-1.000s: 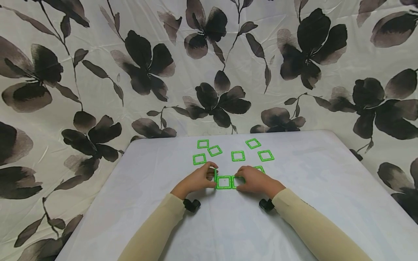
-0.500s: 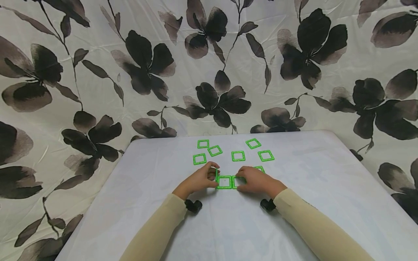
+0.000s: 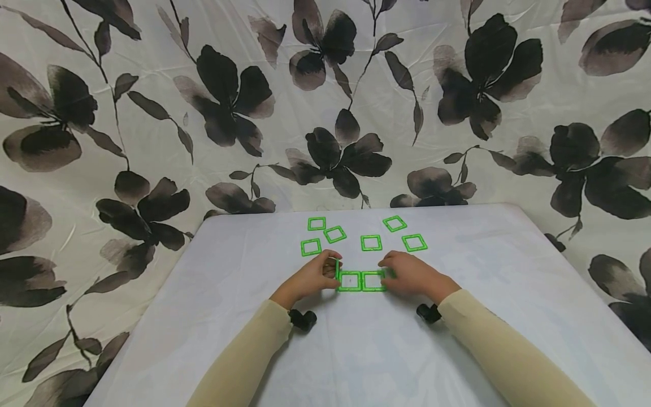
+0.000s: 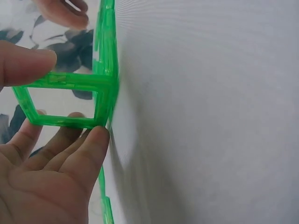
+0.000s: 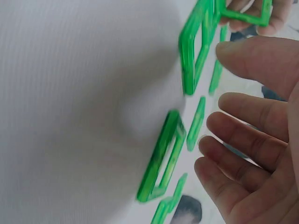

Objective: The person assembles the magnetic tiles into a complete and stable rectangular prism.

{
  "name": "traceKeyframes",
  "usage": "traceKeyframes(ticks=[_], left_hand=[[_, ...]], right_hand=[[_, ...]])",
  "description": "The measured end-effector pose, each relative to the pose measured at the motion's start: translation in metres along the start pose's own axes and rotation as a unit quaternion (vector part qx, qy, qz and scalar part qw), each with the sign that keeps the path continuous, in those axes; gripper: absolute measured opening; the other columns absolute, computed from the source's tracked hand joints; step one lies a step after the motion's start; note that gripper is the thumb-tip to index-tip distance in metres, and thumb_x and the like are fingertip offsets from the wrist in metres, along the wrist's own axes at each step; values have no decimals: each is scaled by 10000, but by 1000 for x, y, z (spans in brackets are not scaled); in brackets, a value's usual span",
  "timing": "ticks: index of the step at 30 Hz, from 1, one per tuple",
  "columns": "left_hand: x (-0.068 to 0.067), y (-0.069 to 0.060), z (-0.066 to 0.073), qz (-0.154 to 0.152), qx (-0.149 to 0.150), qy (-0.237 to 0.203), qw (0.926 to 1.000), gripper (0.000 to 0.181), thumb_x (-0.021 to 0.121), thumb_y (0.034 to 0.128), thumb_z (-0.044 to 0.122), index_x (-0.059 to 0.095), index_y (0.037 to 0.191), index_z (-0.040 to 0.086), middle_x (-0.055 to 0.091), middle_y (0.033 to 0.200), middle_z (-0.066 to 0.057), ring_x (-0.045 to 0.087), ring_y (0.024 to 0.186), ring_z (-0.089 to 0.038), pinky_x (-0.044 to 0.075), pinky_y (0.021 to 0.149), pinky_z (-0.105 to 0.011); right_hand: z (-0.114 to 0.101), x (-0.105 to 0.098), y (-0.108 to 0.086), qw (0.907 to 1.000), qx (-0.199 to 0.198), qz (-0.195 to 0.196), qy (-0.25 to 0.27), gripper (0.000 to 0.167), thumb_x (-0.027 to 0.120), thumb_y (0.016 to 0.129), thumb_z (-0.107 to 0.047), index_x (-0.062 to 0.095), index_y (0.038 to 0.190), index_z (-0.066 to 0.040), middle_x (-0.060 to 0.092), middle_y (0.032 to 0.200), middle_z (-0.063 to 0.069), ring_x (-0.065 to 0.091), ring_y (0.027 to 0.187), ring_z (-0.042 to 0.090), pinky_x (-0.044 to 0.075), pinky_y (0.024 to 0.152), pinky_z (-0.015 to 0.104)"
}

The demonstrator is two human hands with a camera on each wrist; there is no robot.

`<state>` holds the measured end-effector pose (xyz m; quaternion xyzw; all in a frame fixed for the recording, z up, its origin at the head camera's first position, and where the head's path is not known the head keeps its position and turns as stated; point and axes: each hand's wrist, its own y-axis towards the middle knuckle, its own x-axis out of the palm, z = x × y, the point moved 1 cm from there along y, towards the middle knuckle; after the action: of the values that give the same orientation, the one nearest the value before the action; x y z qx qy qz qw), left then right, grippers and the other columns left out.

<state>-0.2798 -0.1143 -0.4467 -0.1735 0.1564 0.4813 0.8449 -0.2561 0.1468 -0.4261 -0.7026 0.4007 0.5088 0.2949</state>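
Two green square frames lie flat side by side, the left one and the right one. At the outer edge of the left one a third green frame stands upright; the left wrist view shows this upright frame pinched between thumb and fingers of the left hand. The right hand is beside the right flat frame. In the right wrist view the right hand has its fingers apart, holding nothing, with a loose green frame near them.
Several loose green frames lie farther back on the white table, among them one at the back left, one in the middle and one at the right. A floral cloth hangs behind the table.
The right hand has let go of the right flat frame and moved right and slightly back, covering the loose frame there. The left hand keeps its grip on the upright frame.
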Motion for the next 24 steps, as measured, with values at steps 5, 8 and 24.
traceKeyframes(ticks=[5, 8, 24], left_hand=[[0, 2, -2, 29, 29, -80, 10000, 661, 730, 802, 51, 399, 1374, 74, 502, 1363, -123, 452, 1357, -285, 395, 1113, -409], [0, 3, -3, 58, 29, -113, 9999, 664, 724, 804, 38, 396, 1380, 82, 491, 1378, -129, 437, 1372, -287, 388, 1118, -410], [-1, 1, -3, 55, 103, -496, 9987, 653, 705, 818, 9, 387, 1388, 32, 456, 1416, -154, 384, 1411, -298, 366, 1133, -411]], right_hand=[[11, -5, -5, 10000, 44, -3, -82, 418, 670, 879, -230, 639, 1250, -40, 604, 1252, 107, 573, 1180, 283, 465, 1012, 457], [15, -6, -7, 9999, 54, -11, -108, 414, 690, 865, -210, 646, 1238, -37, 613, 1228, 108, 583, 1156, 283, 474, 998, 457], [26, -4, -9, 9997, 92, -69, -229, 214, 724, 852, -153, 733, 1054, -80, 664, 1031, 22, 627, 1003, 200, 519, 905, 396]])
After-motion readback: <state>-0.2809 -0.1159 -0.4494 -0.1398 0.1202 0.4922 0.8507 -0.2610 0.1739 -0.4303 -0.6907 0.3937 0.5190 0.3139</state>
